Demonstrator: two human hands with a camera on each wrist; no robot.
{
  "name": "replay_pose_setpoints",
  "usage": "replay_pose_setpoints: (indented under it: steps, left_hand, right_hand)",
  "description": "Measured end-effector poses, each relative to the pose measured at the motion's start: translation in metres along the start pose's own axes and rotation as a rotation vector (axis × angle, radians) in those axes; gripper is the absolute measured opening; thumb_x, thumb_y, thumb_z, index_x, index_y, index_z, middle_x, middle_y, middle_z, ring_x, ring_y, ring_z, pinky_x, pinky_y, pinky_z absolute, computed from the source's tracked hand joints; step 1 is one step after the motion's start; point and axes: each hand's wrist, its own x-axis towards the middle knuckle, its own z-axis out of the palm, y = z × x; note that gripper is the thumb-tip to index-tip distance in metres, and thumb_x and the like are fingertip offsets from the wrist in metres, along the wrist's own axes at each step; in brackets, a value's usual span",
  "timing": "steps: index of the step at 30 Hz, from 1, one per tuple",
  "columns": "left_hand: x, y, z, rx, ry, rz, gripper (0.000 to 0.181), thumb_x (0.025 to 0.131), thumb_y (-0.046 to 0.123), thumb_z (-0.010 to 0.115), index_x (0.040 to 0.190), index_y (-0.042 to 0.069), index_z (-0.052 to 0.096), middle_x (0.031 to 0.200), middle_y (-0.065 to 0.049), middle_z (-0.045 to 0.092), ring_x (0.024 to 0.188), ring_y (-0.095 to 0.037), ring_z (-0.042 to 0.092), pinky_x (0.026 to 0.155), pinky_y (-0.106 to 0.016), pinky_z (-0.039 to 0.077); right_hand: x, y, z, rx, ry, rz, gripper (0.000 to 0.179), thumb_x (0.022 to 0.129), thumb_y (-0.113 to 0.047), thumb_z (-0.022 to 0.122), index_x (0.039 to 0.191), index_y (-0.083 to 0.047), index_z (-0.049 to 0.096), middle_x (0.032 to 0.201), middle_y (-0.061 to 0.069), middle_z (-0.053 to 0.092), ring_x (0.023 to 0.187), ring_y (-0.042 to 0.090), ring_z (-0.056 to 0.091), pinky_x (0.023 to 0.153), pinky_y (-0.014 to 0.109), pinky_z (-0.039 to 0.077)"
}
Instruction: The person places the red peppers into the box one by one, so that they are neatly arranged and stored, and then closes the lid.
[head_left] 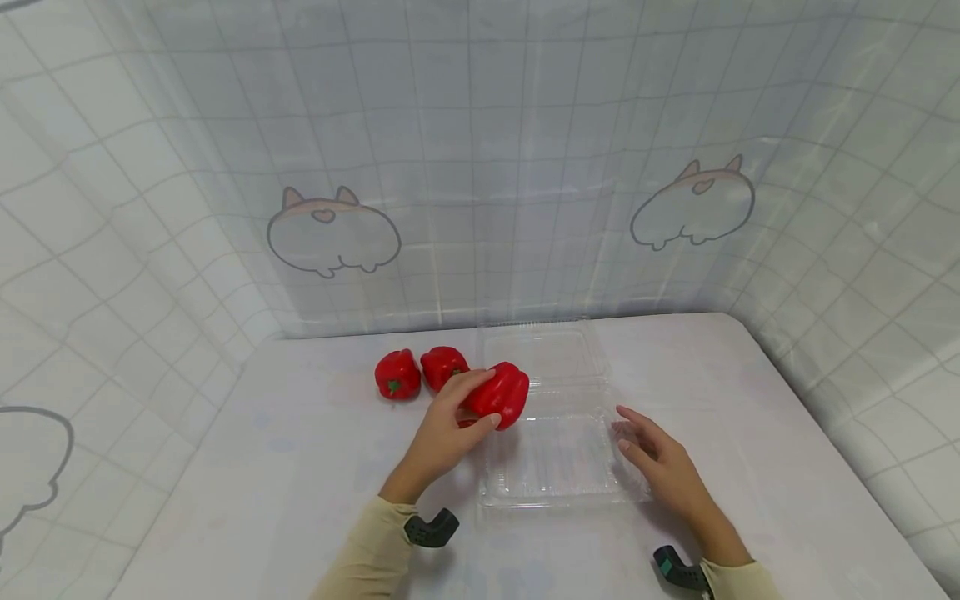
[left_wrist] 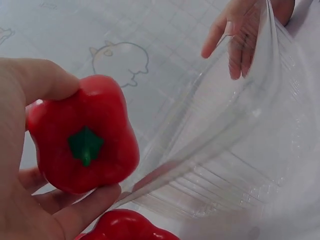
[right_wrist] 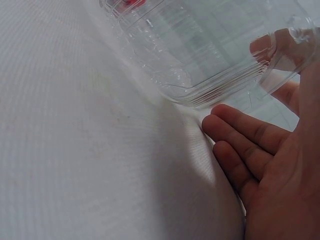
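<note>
My left hand grips a red bell pepper between thumb and fingers, over the left side of a clear plastic clamshell box. In the left wrist view the held pepper faces the camera with its green stem. The box stands unfolded, its lid laid back on the far side. Beside the right wall of the box, my right hand has its fingers loosely extended. The right wrist view shows those fingers close to the box corner, with part of the hand seen through the clear plastic.
Two more red bell peppers sit on the table at the back left, one at the far left and one next to it. Another red pepper shows below the left hand. A patterned curtain rises behind the white table.
</note>
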Motion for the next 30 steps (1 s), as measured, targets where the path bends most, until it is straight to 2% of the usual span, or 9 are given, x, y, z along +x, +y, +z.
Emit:
replay_pose_setpoints:
  steps: [6, 16, 20, 25, 30]
  left_hand:
    - [0.003, 0.002, 0.001, 0.027, -0.005, -0.012, 0.074, 0.076, 0.02, 0.086, 0.14, 0.037, 0.053, 0.138, 0.008, 0.05, 0.123, -0.02, 0.05, 0.083, -0.035, 0.058]
    - [0.006, 0.005, 0.002, 0.062, -0.042, -0.032, 0.079, 0.076, 0.016, 0.086, 0.143, 0.035, 0.048, 0.138, 0.009, 0.049, 0.124, -0.018, 0.048, 0.085, -0.038, 0.057]
    - [0.008, 0.005, 0.004, 0.085, -0.054, -0.016, 0.085, 0.074, 0.015, 0.087, 0.146, 0.033, 0.044, 0.14, 0.008, 0.047, 0.126, -0.018, 0.046, 0.085, -0.04, 0.058]
    - [0.012, 0.006, 0.007, 0.114, -0.037, -0.007, 0.092, 0.07, 0.016, 0.088, 0.148, 0.03, 0.041, 0.142, 0.006, 0.045, 0.127, -0.018, 0.046, 0.084, -0.04, 0.058]
    - [0.017, 0.008, 0.007, 0.139, -0.05, 0.024, 0.091, 0.069, 0.016, 0.089, 0.147, 0.029, 0.043, 0.141, 0.007, 0.046, 0.125, -0.017, 0.047, 0.084, -0.039, 0.058]
  right_hand:
    - [0.0, 0.005, 0.002, -0.022, 0.001, 0.009, 0.048, 0.102, -0.03, 0.059, 0.148, -0.018, 0.049, 0.131, 0.009, 0.065, 0.125, 0.03, 0.058, 0.104, 0.049, 0.044]
    - [0.0, 0.007, 0.003, 0.003, 0.002, 0.013, 0.05, 0.102, -0.028, 0.06, 0.148, -0.015, 0.048, 0.133, 0.013, 0.063, 0.126, 0.035, 0.057, 0.103, 0.055, 0.043]
    - [-0.001, 0.006, 0.003, -0.001, 0.002, 0.02, 0.05, 0.101, -0.027, 0.061, 0.148, -0.015, 0.049, 0.133, 0.012, 0.064, 0.126, 0.033, 0.058, 0.103, 0.054, 0.043]
    - [0.0, 0.006, 0.002, -0.003, -0.002, 0.02, 0.049, 0.102, -0.026, 0.06, 0.148, -0.015, 0.049, 0.132, 0.011, 0.064, 0.125, 0.032, 0.058, 0.103, 0.055, 0.043]
    - [0.001, 0.006, 0.001, 0.001, -0.005, 0.022, 0.049, 0.102, -0.025, 0.061, 0.148, -0.017, 0.049, 0.132, 0.01, 0.064, 0.124, 0.031, 0.059, 0.102, 0.054, 0.045]
